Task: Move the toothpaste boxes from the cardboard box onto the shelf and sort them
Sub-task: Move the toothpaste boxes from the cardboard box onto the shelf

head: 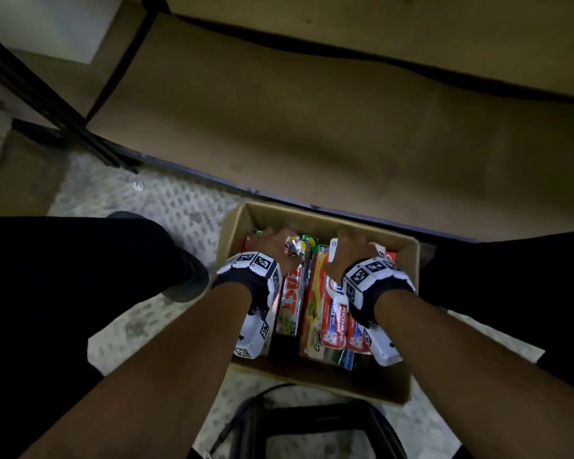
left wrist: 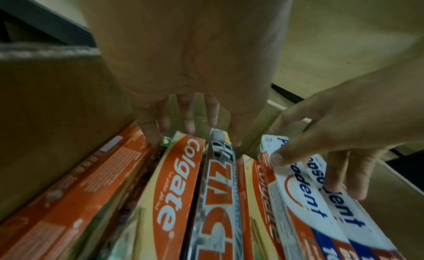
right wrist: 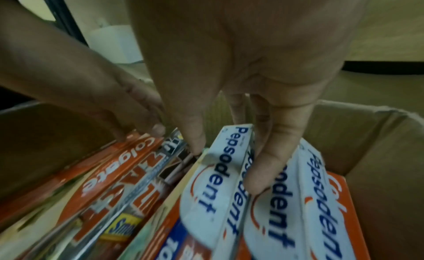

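An open cardboard box stands on the floor between my legs, packed with toothpaste boxes lying lengthwise. My left hand reaches into its far left end. Its fingers curl over the end of an orange Colgate box, and its thumb is beside a silver Zact box. My right hand pinches the far end of a white Pepsodent box between thumb and index finger. More Pepsodent boxes lie to its right. The brown-lined shelf lies just beyond the box, with nothing on it.
My legs in dark trousers flank the box, with a dark shoe at its left. A black stool frame with a cable sits right behind the box. A black shelf post rises at the left. The floor is grey and patterned.
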{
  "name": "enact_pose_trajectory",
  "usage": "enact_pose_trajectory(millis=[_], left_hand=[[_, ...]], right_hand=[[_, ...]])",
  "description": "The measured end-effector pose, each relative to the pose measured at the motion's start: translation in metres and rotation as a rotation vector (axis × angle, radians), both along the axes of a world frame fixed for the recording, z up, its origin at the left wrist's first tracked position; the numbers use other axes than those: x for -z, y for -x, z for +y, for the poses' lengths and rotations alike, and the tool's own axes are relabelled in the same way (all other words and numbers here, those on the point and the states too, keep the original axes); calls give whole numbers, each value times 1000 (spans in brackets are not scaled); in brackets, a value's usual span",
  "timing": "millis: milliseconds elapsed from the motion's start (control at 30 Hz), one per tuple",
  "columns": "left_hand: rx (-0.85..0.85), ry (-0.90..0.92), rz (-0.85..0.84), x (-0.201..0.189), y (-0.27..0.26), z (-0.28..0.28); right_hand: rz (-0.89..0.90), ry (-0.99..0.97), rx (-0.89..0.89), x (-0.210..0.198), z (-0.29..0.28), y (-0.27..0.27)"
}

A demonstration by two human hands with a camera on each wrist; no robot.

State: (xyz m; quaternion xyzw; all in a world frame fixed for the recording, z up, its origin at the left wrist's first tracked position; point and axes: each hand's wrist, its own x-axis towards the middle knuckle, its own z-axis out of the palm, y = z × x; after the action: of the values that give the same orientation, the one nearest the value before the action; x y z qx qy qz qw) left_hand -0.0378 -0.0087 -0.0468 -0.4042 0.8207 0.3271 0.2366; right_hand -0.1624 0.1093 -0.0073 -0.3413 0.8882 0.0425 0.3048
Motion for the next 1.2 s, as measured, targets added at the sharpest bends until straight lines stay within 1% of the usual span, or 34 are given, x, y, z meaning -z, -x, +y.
enact_pose_trajectory(millis=[133,267,333,400,500,600,667,767,867,933,1000,1100,1200], left_hand=[[49,-60,55,11,2,13],[30,12,33,11,0,23],[11,53,62,8,-3,28],[-44,58,121,3,-6,32],[-141,5,165,-3,-12,35],[-191,27,224,-4,-19,36],[-216,41,299,-5,-23,36],[-253,-95,396,0,-28,31],[-253,-179,430,-2,-31,29],[-345,-200,443,-5,-31,29],[-438,-168,455,-4,-33,27],[-509,-145,462,1,-37,26],[-638,-167,460,9,-43,25]], right_hand=[[-13,2,62,22,9,-14],[-34,20,126,29,13,-22],[-28,11,133,30,15,-27],[-31,12,127,30,17,-30],[-63,19,155,32,18,-29],[-137,56,203,32,23,-24],[-191,113,232,31,28,-22],[-267,215,270,29,34,-21],[-319,284,307,27,36,-23],[-326,290,353,26,35,-25],[-325,279,377,25,34,-27],[-359,254,359,23,32,-28],[-386,264,345,23,32,-32]])
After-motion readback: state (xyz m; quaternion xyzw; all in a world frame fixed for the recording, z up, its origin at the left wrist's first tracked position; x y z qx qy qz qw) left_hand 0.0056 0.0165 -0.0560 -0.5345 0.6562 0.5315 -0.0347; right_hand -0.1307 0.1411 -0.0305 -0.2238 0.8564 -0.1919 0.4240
